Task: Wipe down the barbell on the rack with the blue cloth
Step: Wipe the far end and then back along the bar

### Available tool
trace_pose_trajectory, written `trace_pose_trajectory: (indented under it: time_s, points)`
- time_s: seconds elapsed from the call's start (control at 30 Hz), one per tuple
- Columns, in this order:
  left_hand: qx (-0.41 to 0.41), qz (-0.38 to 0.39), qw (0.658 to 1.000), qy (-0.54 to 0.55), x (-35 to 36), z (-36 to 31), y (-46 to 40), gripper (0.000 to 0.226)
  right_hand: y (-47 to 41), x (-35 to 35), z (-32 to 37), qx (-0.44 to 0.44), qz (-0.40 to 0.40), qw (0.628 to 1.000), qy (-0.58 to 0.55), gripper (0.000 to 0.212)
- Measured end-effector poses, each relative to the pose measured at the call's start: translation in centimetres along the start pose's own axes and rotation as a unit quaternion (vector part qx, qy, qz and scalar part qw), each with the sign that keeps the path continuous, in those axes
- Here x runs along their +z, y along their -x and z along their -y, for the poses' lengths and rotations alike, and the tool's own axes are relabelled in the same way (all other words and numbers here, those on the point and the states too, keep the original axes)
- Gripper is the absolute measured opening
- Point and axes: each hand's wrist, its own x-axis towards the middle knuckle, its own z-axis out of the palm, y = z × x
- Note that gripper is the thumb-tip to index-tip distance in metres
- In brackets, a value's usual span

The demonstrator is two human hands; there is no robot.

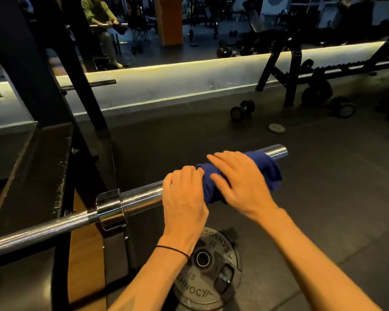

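Note:
A chrome barbell [142, 197] lies across the black rack [45, 167], its bare sleeve pointing right and away from me. The blue cloth [268, 169] is draped around the sleeve near its end. My left hand [183, 198] curls over the sleeve just left of the cloth, knuckles up. My right hand [238, 178] lies on top of the cloth with fingers stretched flat, pressing it onto the bar. The sleeve's tip [276, 151] shows beyond the cloth.
A black weight plate [208, 272] lies on the floor under my wrists. A dumbbell [241, 110] and a small plate [276, 128] lie on the dark floor farther off. A dumbbell rack [292, 70] stands at the right, before a lit mirror wall.

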Motion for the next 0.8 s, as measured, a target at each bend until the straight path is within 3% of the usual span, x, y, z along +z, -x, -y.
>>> trace_pose_trajectory:
  time_s: [0.1, 0.2, 0.3, 0.43, 0.57, 0.67, 0.73, 0.8]
  points:
    - [0.005, 0.019, 1.000, 0.004, -0.4, 0.1, -0.3, 0.041, -0.7, -0.9, -4.1, 0.120, -0.015, 0.992, 0.039, 0.057]
    - [0.009, 0.049, 0.999, -0.017, -0.5, 0.4, -0.8, 0.042, -1.2, -0.5, -3.0, 0.206, -0.064, 0.976, 0.021, 0.051]
    - [0.026, 0.085, 0.995, -0.037, -1.2, 0.8, -1.6, 0.039, -1.4, 1.0, 1.7, 0.188, -0.117, 0.975, 0.002, 0.028]
    - [0.076, 0.169, 0.983, -0.004, -3.4, 3.4, -3.4, 0.031, -1.1, 2.4, 4.6, 0.169, -0.124, 0.978, -0.017, 0.021]
    - [-0.058, 0.111, 0.991, -0.042, -7.4, 9.2, -4.1, 0.030, -1.4, 2.5, 5.2, 0.166, -0.105, 0.980, -0.022, 0.023]
    - [-0.186, 0.215, 0.956, -0.074, -8.6, 12.2, -3.0, 0.052, -1.3, 2.8, 6.2, 0.172, -0.106, 0.979, -0.026, 0.024]
    - [-0.261, 0.277, 0.925, -0.018, -8.6, 12.6, -2.1, 0.060, -1.4, 2.8, 7.7, 0.164, -0.103, 0.981, -0.030, 0.023]
    - [-0.279, 0.253, 0.926, 0.009, -8.3, 12.4, -1.6, 0.059, -1.7, 3.1, 9.3, 0.141, -0.090, 0.985, -0.036, 0.023]
